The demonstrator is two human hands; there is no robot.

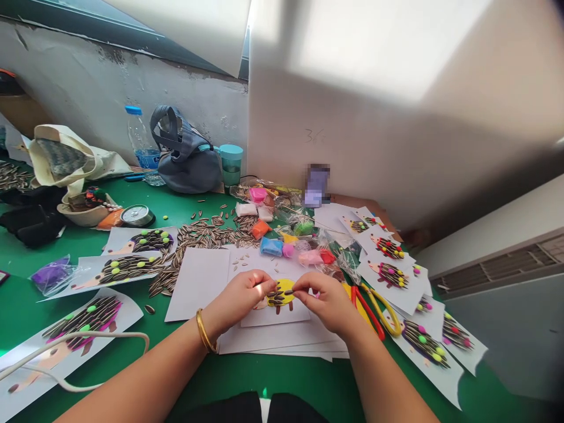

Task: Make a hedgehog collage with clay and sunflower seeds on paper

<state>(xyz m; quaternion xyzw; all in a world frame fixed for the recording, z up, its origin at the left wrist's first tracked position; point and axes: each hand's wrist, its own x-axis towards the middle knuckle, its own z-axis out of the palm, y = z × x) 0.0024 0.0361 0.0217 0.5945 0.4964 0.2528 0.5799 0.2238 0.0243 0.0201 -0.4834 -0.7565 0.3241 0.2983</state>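
A small white sheet lies on stacked paper in front of me, bearing a yellow clay hedgehog body with brown feet and several dark striped seeds stuck on its left part. At the body's right edge, my right hand pinches a seed between thumb and finger. My left hand, with a gold bangle on the wrist, is closed at the body's left side, its fingertips together near the seeds; what it holds, if anything, is too small to make out.
Loose seeds and bagged coloured clay lie behind the papers. Red and yellow scissors sit right of my right hand. Finished hedgehog cards lie at both sides. A white cable crosses the left front.
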